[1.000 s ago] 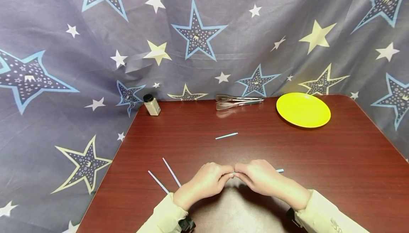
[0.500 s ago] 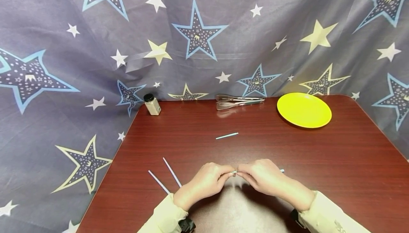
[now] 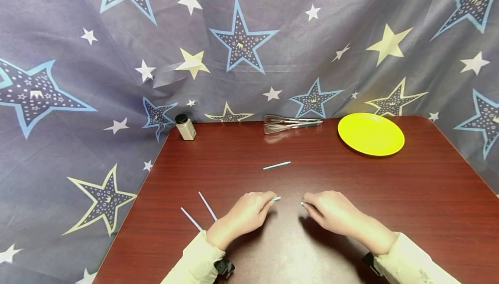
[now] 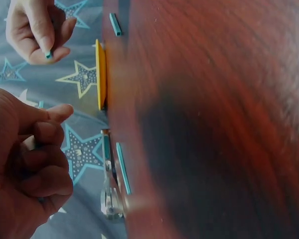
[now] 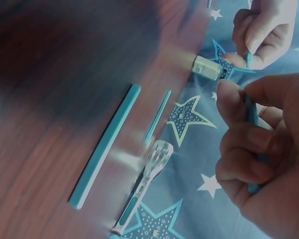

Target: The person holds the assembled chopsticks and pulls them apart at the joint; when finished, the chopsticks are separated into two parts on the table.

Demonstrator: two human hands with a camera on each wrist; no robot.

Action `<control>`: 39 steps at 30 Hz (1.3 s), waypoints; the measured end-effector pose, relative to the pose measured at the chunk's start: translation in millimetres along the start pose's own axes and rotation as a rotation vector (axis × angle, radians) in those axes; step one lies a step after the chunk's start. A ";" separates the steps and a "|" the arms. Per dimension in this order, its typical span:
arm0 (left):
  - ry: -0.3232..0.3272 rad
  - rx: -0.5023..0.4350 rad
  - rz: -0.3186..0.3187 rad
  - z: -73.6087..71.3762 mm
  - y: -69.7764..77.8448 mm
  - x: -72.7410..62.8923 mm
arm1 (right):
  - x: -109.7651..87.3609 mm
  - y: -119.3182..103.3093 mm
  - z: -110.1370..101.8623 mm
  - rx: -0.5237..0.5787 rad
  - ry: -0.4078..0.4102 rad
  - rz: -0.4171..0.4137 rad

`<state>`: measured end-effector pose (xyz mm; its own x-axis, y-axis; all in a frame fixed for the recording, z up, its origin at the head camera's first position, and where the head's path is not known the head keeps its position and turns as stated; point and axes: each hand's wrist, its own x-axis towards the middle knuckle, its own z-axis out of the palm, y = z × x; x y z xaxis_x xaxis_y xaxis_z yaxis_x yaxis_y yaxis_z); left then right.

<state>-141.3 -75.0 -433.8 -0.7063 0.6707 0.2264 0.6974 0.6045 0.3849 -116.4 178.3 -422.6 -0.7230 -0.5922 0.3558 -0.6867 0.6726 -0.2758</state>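
Note:
My left hand (image 3: 245, 212) pinches a short-looking end of a slim teal chopstick piece (image 3: 276, 198) between thumb and forefinger. Facing it across a gap, my right hand (image 3: 335, 212) grips another teal chopstick piece (image 5: 251, 112), which runs back under its curled fingers. Most of both pieces is hidden by the hands. A thin teal piece (image 3: 277, 165) lies on the table beyond them. The right wrist view also shows a thicker, square-sided teal piece (image 5: 105, 147) on the table, hidden behind my right hand in the head view.
Two pale sticks (image 3: 191, 219) lie beside my left forearm. Along the back edge stand a black-lidded shaker jar (image 3: 186, 129), metal tongs (image 3: 292, 125) and a yellow plate (image 3: 370, 134). A star-patterned cloth (image 3: 241, 89) hangs behind the table (image 3: 421, 188).
The hands, whose fingertips met around teal pieces before, have drawn apart, left hand leftward and right hand rightward. Each keeps a piece, and the ends now show separately.

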 end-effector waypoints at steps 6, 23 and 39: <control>0.008 0.019 -0.044 -1.5 -5.5 0.5 | -5.3 6.7 -4.9 0.013 -0.001 0.045; 0.135 -0.050 -0.083 -8.9 -16.5 10.2 | -13.3 21.4 -12.3 0.003 0.039 0.033; 0.092 0.000 -0.013 -10.0 -22.2 16.0 | -19.8 31.7 -14.5 -0.024 0.007 0.079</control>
<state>-169.3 -82.0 -429.8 -0.7233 0.6204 0.3032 0.6883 0.6128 0.3883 -122.8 217.8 -425.5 -0.7740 -0.5341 0.3402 -0.6257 0.7275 -0.2815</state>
